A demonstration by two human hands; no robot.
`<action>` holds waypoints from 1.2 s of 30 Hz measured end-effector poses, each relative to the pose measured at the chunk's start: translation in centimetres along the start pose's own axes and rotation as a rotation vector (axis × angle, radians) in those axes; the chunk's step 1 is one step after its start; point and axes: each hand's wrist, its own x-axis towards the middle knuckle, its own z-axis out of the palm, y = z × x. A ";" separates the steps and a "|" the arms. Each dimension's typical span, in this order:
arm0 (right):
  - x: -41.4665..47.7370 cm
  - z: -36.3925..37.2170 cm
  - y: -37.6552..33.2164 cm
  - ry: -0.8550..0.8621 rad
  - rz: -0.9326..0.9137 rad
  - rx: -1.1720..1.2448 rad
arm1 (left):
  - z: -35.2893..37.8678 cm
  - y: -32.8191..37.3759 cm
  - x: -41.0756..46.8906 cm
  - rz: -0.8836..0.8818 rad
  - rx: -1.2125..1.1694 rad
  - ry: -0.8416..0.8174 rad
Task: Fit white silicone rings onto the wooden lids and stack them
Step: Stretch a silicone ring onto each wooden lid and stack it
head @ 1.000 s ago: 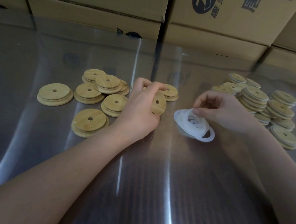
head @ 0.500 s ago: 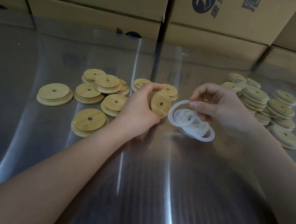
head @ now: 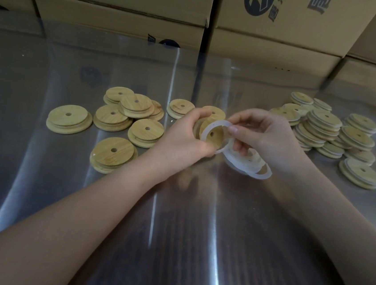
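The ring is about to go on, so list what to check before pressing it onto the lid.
1. The left hand grips the lid: ok.
2. The right hand pinches the ring: ok.
3. The ring is centred in front of the lid: ok.
4. The ring is seated around the lid: not ok.
5. The lid's stepped side faces the ring: cannot tell.
6. The spare rings lie near the right hand: ok.
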 end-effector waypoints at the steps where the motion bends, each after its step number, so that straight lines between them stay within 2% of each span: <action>1: 0.0 0.1 0.0 0.004 0.005 0.003 | 0.1 0.0 0.0 -0.003 -0.019 0.009; 7: -0.2 0.9 0.0 -0.012 -0.004 0.005 | 0.7 -0.6 -0.1 0.073 0.018 0.103; 18: -0.3 1.1 -0.4 0.014 -0.099 -0.030 | 0.6 -0.6 -0.3 0.142 -0.084 0.129; 36: -0.3 1.0 -0.6 0.042 -0.108 -0.087 | 0.7 -0.5 -0.4 0.262 -0.028 0.174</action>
